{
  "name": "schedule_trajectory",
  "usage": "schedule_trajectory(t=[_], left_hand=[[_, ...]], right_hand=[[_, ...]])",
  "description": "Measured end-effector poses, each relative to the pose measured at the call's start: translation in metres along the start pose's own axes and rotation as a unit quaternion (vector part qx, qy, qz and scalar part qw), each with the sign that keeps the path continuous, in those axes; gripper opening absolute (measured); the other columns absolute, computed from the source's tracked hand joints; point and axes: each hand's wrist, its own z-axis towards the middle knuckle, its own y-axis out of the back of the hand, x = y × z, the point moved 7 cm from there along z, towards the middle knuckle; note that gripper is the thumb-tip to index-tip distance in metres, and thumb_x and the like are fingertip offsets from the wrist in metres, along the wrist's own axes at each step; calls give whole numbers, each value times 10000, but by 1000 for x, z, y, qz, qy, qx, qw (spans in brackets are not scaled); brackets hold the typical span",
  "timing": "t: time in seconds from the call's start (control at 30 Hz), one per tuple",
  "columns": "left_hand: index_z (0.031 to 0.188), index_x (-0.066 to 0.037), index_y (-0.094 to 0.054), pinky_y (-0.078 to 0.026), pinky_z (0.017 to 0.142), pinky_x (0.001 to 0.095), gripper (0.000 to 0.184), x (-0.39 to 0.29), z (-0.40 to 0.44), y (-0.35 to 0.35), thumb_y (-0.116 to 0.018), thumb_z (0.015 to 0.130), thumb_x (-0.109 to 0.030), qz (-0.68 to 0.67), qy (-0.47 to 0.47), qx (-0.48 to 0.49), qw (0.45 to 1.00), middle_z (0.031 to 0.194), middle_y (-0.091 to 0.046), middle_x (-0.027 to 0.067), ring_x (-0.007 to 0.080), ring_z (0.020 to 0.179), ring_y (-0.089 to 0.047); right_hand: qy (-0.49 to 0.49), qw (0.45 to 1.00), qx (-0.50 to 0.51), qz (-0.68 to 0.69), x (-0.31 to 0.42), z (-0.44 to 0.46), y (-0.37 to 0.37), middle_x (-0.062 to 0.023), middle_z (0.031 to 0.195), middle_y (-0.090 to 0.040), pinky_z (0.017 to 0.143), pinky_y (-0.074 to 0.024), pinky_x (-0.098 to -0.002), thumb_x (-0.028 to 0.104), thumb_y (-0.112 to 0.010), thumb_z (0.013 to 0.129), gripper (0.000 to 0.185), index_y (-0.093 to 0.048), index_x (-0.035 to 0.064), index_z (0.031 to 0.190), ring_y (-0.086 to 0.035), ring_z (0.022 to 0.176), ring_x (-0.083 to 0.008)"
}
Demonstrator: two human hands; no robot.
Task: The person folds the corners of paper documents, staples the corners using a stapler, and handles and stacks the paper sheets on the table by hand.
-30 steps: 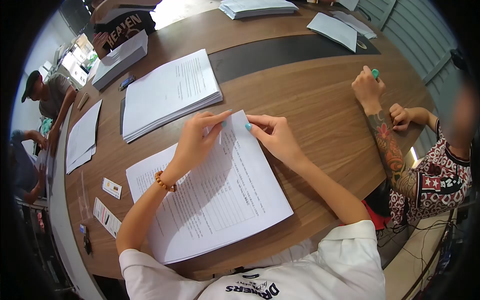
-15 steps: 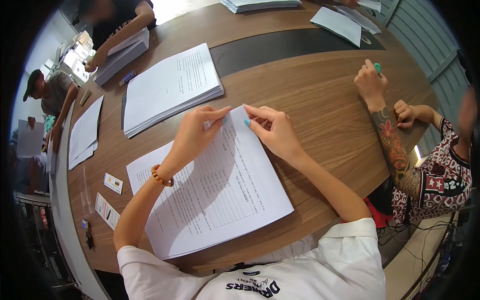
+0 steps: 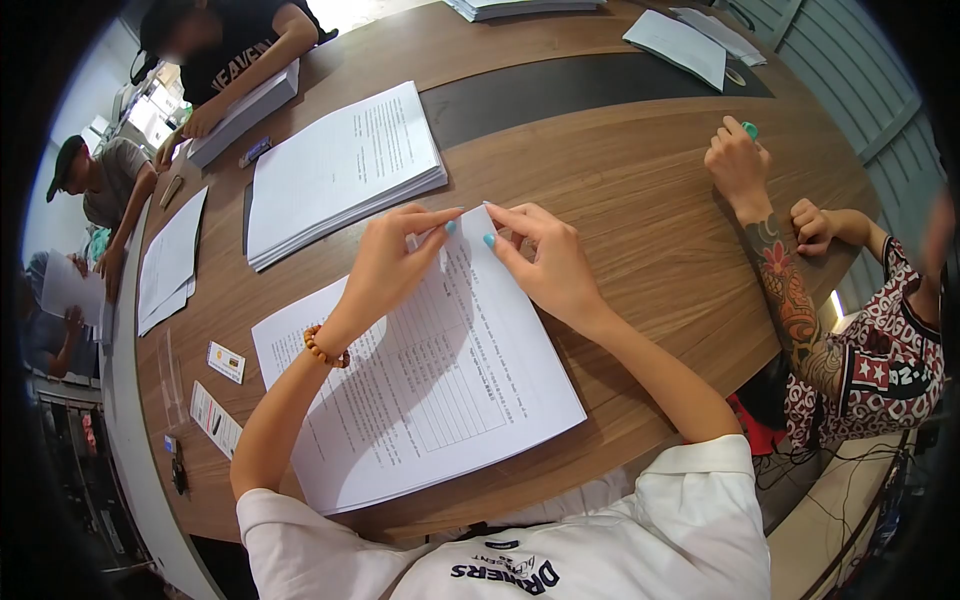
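A stack of printed sheets [image 3: 530, 390] with a ruled table on the top page lies on the wooden table in front of me. My left hand [image 3: 400, 250] is closed, thumb and index finger pinching the far edge of the stack. Close beside it, my right hand [image 3: 545, 262] pinches the same edge near the far right corner. Both thumbs have turquoise nails; a beaded bracelet is on my left wrist. How many sheets lie between the fingers I cannot tell. Beyond my hands rests another thick stack of printed sheets [image 3: 340, 170].
Cards [image 3: 226, 362], a leaflet [image 3: 214, 418] and keys [image 3: 178, 468] lie at the left. A co-worker's tattooed arm [image 3: 785, 290] rests on the table [image 3: 640, 200] at right. Other people handle papers at the far left. More paper piles [image 3: 675, 48] stand at the back.
My hands stay at the far edge of the stack with hardly any shift. At the far left, the co-workers' arms and the sheet one holds have moved slightly.
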Motion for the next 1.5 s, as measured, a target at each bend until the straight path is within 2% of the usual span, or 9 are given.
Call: schedule_trajectory(t=[0.17, 0.93, 1.0, 1.1, 1.2, 1.27, 1.3, 1.37, 1.5], left_hand=[[1079, -73, -645, -364, 535, 226, 294, 3, 2, 0, -536, 810, -29, -5, -24, -16, 1000, 801, -624, 27, 59, 628, -431], [1034, -30, -652, -379, 525, 256, 238, 7, 2, -3, -551, 819, -8, -43, -10, -38, 998, 691, -570, 48, 93, 568, -449], [1070, -57, -646, -340, 494, 206, 274, 9, 2, -3, -539, 823, -2, -33, -28, -32, 999, 742, -580, -1, 40, 583, -415], [1069, -50, -643, -338, 494, 205, 268, 10, 2, -3, -535, 828, -3, -33, -29, -32, 999, 739, -574, -1, 44, 593, -419], [1059, -32, -641, -346, 495, 211, 252, 9, 1, -3, -532, 833, -6, -21, -38, -37, 998, 755, -579, 9, 48, 621, -432], [1037, -27, -647, -371, 525, 233, 240, 9, 1, -4, -540, 822, -4, -41, -35, -52, 997, 752, -589, 37, 81, 625, -458], [1014, -22, -653, -397, 555, 256, 228, 9, -1, -3, -549, 812, -3, -58, -30, -68, 996, 749, -600, 64, 115, 630, -483], [1009, -23, -654, -405, 567, 256, 225, 11, -4, -4, -548, 811, -4, -61, -29, -73, 995, 770, -608, 70, 121, 660, -494], [1040, -4, -632, -379, 548, 199, 229, 13, -9, -4, -527, 836, -3, -61, -59, -89, 992, 797, -574, 28, 71, 681, -459]], right_hand=[[61, 995, -11, -82, 8, -4, -5, -131, 890, -577, 645, -465, -298, 90, -578, 816, 350, -560, -39, 1140, -560, 693, -188], [17, 1000, -5, -6, -2, -2, -1, -137, 881, -583, 600, -448, -295, 66, -585, 789, 316, -596, -22, 1092, -549, 630, -183], [9, 1000, -3, -4, -4, -2, -1, -136, 874, -584, 596, -448, -291, 64, -588, 787, 314, -600, -17, 1089, -547, 621, -180], [3, 999, 7, -34, -4, 0, -2, -68, 894, -600, 580, -442, -229, 69, -589, 806, 312, -591, -3, 1109, -554, 667, -110], [90, 991, -74, -66, 11, 12, 31, -93, 905, -591, 599, -447, -251, 90, -575, 823, 244, -606, -18, 1041, -556, 676, -144], [186, 883, -159, -401, 29, 22, 71, -128, 811, -612, 556, -458, -296, 200, -609, 816, 244, -631, -34, 882, -572, 626, -190], [186, 882, -155, -404, 34, 32, 84, -128, 811, -612, 556, -458, -296, 200, -609, 816, 244, -631, -34, 882, -572, 626, -190], [-178, 869, 143, -439, -19, 53, 85, -160, 670, -610, 496, -461, -334, 313, -643, 782, 354, -632, -39, 746, -579, 551, -229], [-197, 834, 248, -452, -51, 68, 76, -169, 716, -643, 588, -514, -369, 304, -655, 752, 316, -648, -12, 743, -638, 653, -265]])
